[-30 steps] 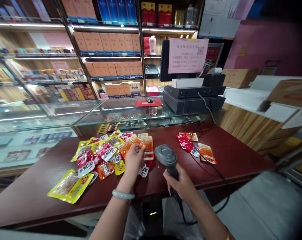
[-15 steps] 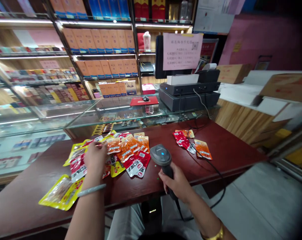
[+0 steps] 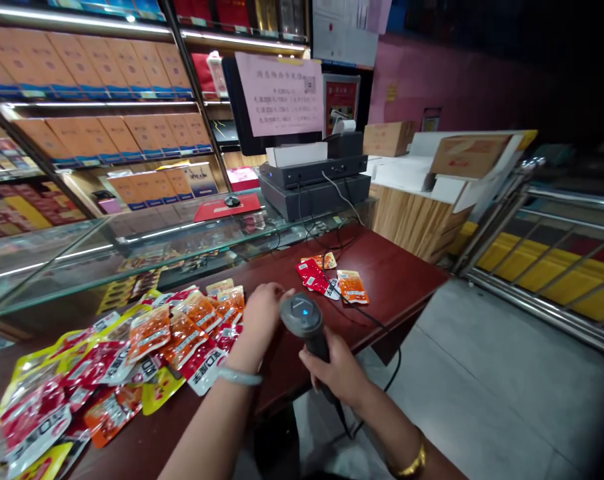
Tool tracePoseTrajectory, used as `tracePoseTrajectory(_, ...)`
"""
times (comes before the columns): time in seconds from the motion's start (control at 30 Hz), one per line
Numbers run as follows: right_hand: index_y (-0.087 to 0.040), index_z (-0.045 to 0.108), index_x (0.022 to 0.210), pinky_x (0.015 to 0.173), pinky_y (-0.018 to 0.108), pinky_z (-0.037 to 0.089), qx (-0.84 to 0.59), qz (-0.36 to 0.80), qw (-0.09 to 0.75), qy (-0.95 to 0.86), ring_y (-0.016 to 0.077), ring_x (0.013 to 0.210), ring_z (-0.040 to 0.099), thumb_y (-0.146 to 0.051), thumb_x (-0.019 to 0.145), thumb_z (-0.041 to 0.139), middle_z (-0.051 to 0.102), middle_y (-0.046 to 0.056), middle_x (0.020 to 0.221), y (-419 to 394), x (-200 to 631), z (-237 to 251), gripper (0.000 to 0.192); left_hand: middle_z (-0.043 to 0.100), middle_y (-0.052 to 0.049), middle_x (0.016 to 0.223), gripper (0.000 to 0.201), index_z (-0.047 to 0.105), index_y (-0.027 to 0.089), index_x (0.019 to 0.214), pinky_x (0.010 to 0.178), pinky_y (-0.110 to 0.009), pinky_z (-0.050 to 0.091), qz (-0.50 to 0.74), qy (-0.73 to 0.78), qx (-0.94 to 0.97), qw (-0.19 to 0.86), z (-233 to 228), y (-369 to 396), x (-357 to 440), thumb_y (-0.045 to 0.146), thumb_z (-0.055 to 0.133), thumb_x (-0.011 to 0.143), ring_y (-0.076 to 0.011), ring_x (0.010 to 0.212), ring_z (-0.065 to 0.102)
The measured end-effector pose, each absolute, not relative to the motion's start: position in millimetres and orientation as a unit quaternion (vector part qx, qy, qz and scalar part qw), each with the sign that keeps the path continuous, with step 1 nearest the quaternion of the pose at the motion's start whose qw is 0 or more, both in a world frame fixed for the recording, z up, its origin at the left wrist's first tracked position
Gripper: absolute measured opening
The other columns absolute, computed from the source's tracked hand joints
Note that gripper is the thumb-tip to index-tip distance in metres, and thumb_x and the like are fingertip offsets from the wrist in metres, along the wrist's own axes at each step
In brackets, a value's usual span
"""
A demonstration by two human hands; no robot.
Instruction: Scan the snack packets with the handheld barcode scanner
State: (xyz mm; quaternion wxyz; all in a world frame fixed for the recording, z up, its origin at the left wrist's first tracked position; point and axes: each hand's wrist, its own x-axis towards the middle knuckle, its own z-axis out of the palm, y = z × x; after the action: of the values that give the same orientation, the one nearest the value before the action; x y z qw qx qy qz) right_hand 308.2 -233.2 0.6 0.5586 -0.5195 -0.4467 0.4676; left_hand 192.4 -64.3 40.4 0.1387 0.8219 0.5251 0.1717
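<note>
My right hand (image 3: 339, 370) is wrapped around the handle of a dark grey barcode scanner (image 3: 301, 315), held up over the front edge of the brown table with a blue light on its head. My left hand (image 3: 266, 308) is just left of the scanner head, its fingers curled and partly hidden; what they hold, if anything, I cannot make out. Left of that hand lies a heap of shiny snack packets (image 3: 182, 337) in orange, red and yellow. Beyond the scanner, a red packet (image 3: 313, 273) and an orange packet (image 3: 353, 288) lie in a smaller group.
The scanner's black cable (image 3: 377, 323) runs across the table (image 3: 402, 267) and hangs over its edge. Behind stand a glass display counter (image 3: 147, 233), a black cash register (image 3: 312, 193) and a screen with a pink notice (image 3: 285, 97). A metal railing (image 3: 547, 267) is at right.
My left hand has moved right, from over the packet heap to beside the scanner head. The scanner stays in my right hand. The view has turned to the right.
</note>
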Motion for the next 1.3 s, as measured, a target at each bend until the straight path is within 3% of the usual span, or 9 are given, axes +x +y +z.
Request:
tracePoseTrajectory(0.27, -0.023, 0.051, 0.099, 0.041, 0.023, 0.045, -0.551, 0.451, 0.576, -0.403, 0.0095, 0.038, 0.048, -0.051, 0.083, 0.073, 0.053, -0.010, 0.061, -247.5, 344.5, 4.0, 0.039, 0.068, -0.028, 0.125, 0.061, 0.066, 0.008, 0.118, 0.095, -0.044, 0.051, 0.092, 0.565, 0.817, 0.065, 24.7, -60.8, 289.3, 0.064, 0.057, 0.095, -0.0407, 0.124, 0.065)
tracePoseTrajectory(0.47, -0.023, 0.052, 0.097, 0.042, 0.024, 0.044, -0.551, 0.449, 0.582, -0.395, 0.0101, 0.038, 0.049, -0.057, 0.082, 0.074, 0.052, -0.010, 0.058, -244.2, 350.2, -1.9, 0.043, 0.073, -0.028, 0.120, 0.048, 0.063, 0.012, 0.117, 0.088, -0.039, 0.051, 0.082, 0.576, 0.806, 0.107, 21.6, -52.6, 285.0, 0.052, 0.068, 0.091, -0.0381, 0.117, 0.071)
tracePoseTrajectory(0.6, -0.022, 0.052, 0.099, 0.041, 0.023, 0.043, -0.549, 0.452, 0.577, -0.402, 0.0097, 0.038, 0.048, -0.054, 0.082, 0.073, 0.052, -0.011, 0.057, -238.4, 345.4, -6.1, 0.042, 0.078, -0.021, 0.108, 0.033, 0.059, 0.017, 0.112, 0.077, -0.035, 0.049, 0.117, 0.577, 0.788, 0.181, 16.1, -45.0, 277.8, 0.039, 0.071, 0.090, -0.0331, 0.101, 0.076)
tracePoseTrajectory(0.73, -0.023, 0.052, 0.097, 0.041, 0.022, 0.042, -0.553, 0.452, 0.574, -0.400, 0.0095, 0.039, 0.048, -0.053, 0.082, 0.073, 0.050, -0.011, 0.057, -237.4, 339.9, -4.3, 0.040, 0.077, -0.009, 0.090, 0.012, 0.057, 0.023, 0.091, 0.071, -0.030, 0.046, 0.192, 0.575, 0.748, 0.269, 9.0, -33.1, 275.4, 0.020, 0.067, 0.085, -0.0243, 0.087, 0.074)
tracePoseTrajectory(0.87, -0.024, 0.050, 0.092, 0.040, 0.022, 0.042, -0.556, 0.456, 0.575, -0.391, 0.0085, 0.037, 0.047, -0.054, 0.081, 0.074, 0.050, -0.011, 0.058, -238.7, 336.2, -0.1, 0.041, 0.060, 0.004, 0.065, 0.017, 0.052, 0.024, 0.083, 0.065, -0.025, 0.045, 0.294, 0.527, 0.696, 0.389, 7.2, -22.9, 266.3, 0.014, 0.063, 0.076, -0.0169, 0.068, 0.065)
tracePoseTrajectory(0.97, -0.024, 0.050, 0.090, 0.040, 0.022, 0.042, -0.552, 0.457, 0.576, -0.393, 0.0090, 0.036, 0.047, -0.056, 0.081, 0.073, 0.050, -0.011, 0.055, -238.6, 333.9, 1.1, 0.041, 0.050, 0.007, 0.063, 0.015, 0.050, 0.025, 0.083, 0.063, -0.023, 0.042, 0.409, 0.452, 0.665, 0.432, 15.0, -20.8, 248.4, 0.017, 0.059, 0.074, -0.0134, 0.061, 0.055)
tracePoseTrajectory(1.17, -0.023, 0.052, 0.090, 0.043, 0.022, 0.044, -0.540, 0.459, 0.571, -0.415, 0.0099, 0.039, 0.049, -0.054, 0.081, 0.072, 0.050, -0.011, 0.054, -236.7, 325.7, 1.7, 0.038, 0.049, 0.007, 0.068, 0.021, 0.054, 0.024, 0.094, 0.064, -0.023, 0.040, 0.448, 0.355, 0.682, 0.457, 32.1, -31.7, 192.5, 0.028, 0.062, 0.075, -0.0124, 0.061, 0.048)
tracePoseTrajectory(1.3, -0.023, 0.051, 0.091, 0.042, 0.022, 0.043, -0.527, 0.474, 0.569, -0.417, 0.0105, 0.038, 0.050, -0.054, 0.081, 0.073, 0.050, -0.011, 0.053, -235.3, 317.7, 0.4, 0.039, 0.054, 0.005, 0.073, 0.023, 0.057, 0.024, 0.103, 0.068, -0.026, 0.043, 0.377, 0.393, 0.764, 0.346, 24.8, -31.2, 158.2, 0.024, 0.059, 0.081, -0.0147, 0.066, 0.053)
